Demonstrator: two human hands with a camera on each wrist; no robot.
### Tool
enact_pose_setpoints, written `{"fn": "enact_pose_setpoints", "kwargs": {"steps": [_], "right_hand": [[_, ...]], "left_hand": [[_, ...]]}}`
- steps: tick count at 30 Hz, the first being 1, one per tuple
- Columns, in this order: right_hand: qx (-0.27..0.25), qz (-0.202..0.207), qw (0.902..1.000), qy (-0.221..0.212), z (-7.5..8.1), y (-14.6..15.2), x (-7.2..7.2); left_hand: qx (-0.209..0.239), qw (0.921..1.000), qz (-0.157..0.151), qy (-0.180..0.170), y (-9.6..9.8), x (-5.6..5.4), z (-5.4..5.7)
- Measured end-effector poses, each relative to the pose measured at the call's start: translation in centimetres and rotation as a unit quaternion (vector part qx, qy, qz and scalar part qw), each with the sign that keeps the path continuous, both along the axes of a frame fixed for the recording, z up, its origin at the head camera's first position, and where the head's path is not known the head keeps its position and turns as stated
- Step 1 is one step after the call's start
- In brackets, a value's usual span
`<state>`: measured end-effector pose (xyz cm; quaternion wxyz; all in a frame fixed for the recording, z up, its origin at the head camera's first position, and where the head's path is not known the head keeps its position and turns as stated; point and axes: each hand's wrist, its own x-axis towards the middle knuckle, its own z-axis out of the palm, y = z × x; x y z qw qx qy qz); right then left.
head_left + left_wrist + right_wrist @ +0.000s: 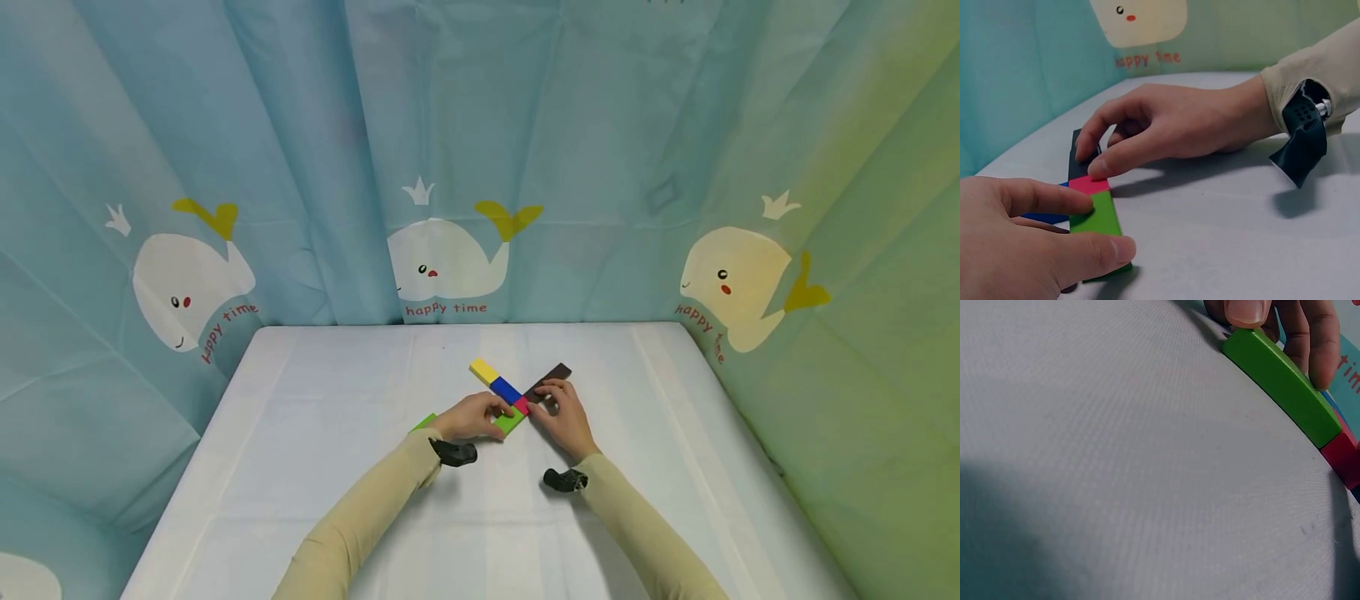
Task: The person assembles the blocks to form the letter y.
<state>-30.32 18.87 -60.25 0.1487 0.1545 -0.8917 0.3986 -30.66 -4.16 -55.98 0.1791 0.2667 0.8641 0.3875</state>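
Observation:
Flat coloured blocks form a cross on the white table, with a small pink block [521,406] at the centre. My left hand [472,417] holds the green block [1285,387], thumb at its near end and a finger along its side. My right hand [1179,122] has curled fingers on the black block [558,372], with the thumb tip by the pink one. A blue block [506,390] and then a yellow block [482,371] run out to the far left. The part of the cross under the left hand is mostly hidden.
Another green block [423,422] lies behind the left wrist, partly covered by the sleeve. The white-covered table [337,533] ends at a blue curtain [465,125] printed with whales. A dark device [566,480] sits on the right wrist.

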Motion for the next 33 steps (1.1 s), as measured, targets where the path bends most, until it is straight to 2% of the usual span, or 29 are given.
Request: {"fn": "enact_pose_setpoints", "kwargs": {"steps": [11, 15, 18, 21, 23, 25, 27, 29, 33], "right_hand": [[-0.008, 0.004, 0.9999, -0.013, -0.2, 0.0, -0.2], [-0.012, 0.002, 0.9999, -0.011, -0.3, -0.2, -0.1], [-0.014, 0.005, 0.9998, -0.013, -0.5, -0.4, 0.1], [-0.014, 0.005, 0.9999, -0.007, -0.6, -0.4, 0.1], [-0.017, 0.005, 0.9998, -0.001, -0.6, -0.4, 0.0], [-0.019, 0.005, 0.9998, 0.001, -0.6, -0.4, -0.1], [-0.019, 0.008, 0.9998, -0.001, -0.5, -0.3, -0.1], [-0.014, 0.008, 0.9999, -0.004, -0.5, -0.2, -0.1], [-0.012, 0.004, 0.9999, -0.008, -0.4, -0.1, -0.2]], "left_hand": [[0.004, 0.9999, -0.014, 0.001, -0.3, -0.1, 0.0], [-0.008, 0.9996, -0.013, 0.022, -1.5, 0.4, 0.0], [-0.028, 0.9975, -0.003, 0.066, -3.5, 1.4, 0.2], [-0.034, 0.9909, 0.027, 0.127, -6.2, 2.7, 0.2], [-0.028, 0.9839, 0.064, 0.165, -8.2, 3.5, -0.2], [-0.022, 0.9761, 0.108, 0.187, -10.0, 4.3, -0.8], [-0.019, 0.9703, 0.143, 0.194, -11.5, 5.0, -1.4], [-0.02, 0.9681, 0.162, 0.19, -12.4, 5.6, -1.9], [-0.02, 0.9753, 0.152, 0.159, -13.0, 6.3, -2.4]]}}
